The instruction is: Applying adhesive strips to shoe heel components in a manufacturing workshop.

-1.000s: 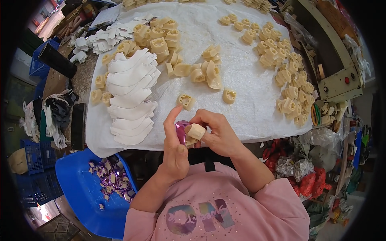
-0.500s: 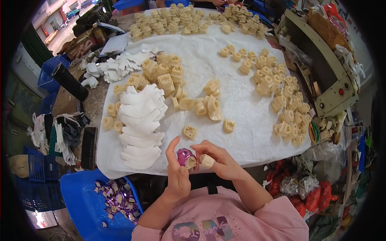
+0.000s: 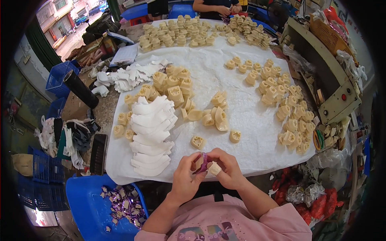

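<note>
Both my hands come together over the near edge of the table, fingers closed on a small shiny purple piece with a cream-beige face. My left hand grips it from the left. Against its right side press the fingers of my right hand. At my right thumb is a cream-coloured lump or wrapping; I cannot tell which. Just beyond my hands lie two loose hollow cream pieces, one to the left and another to the right. A row of overlapping white curved pieces lies left of them.
A blue tub at lower left holds several purple-and-beige pieces. Cream pieces pile up on the white-covered table's left, right and far side. Another person's hands work at the far edge. Red bags lie lower right.
My hands have drawn closer together, and the purple piece has been turned between them. The whole view has shifted, so the table sits slightly lower and farther right.
</note>
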Tool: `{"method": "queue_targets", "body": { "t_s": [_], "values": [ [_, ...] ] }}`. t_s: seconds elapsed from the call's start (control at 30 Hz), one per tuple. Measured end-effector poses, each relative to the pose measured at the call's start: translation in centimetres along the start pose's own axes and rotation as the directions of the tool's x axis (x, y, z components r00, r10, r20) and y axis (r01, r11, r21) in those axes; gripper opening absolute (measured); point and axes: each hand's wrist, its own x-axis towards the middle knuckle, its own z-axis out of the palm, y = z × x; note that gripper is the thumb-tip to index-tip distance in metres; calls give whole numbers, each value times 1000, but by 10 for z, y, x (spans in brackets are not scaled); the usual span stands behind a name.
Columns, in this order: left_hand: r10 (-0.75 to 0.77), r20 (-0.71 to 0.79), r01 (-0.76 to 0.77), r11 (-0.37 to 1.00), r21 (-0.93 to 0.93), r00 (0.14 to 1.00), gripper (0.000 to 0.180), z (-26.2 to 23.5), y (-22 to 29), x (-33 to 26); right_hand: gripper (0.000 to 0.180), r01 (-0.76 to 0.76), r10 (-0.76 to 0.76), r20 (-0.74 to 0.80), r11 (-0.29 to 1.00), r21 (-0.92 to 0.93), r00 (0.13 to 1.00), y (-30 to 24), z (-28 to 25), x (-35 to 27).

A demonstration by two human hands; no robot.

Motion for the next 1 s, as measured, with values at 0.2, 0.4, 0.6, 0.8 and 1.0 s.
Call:
{"method": "queue_targets", "body": {
  "t_s": [0.2, 0.4, 0.6, 0.8, 1.0],
  "values": [
    [13, -74, -15, 1000, -25, 997, 43, -17, 14, 8, 23, -332, 323, 77, 907, 258, 943, -8, -9, 21],
    [127, 14, -128, 977, 168, 992, 45, -21, 27, 11, 22, -394, 284, 385, 886, 245, 878, 6, -27, 30],
    [66, -9, -64, 991, 116, 998, 42, -8, 15, 6, 14, -72, 104, 194, 983, -168, 975, 2, -13, 17],
    [91, -121, -81, 993, 82, 988, 40, 5, 12, 5, 19, -395, 301, 272, 815, 424, 914, 12, -17, 9],
    [123, -226, -78, 976, 201, 966, 39, 22, 10, 3, 25, -237, 237, -10, 971, 20, 971, 6, 0, 1]
  ]
}}
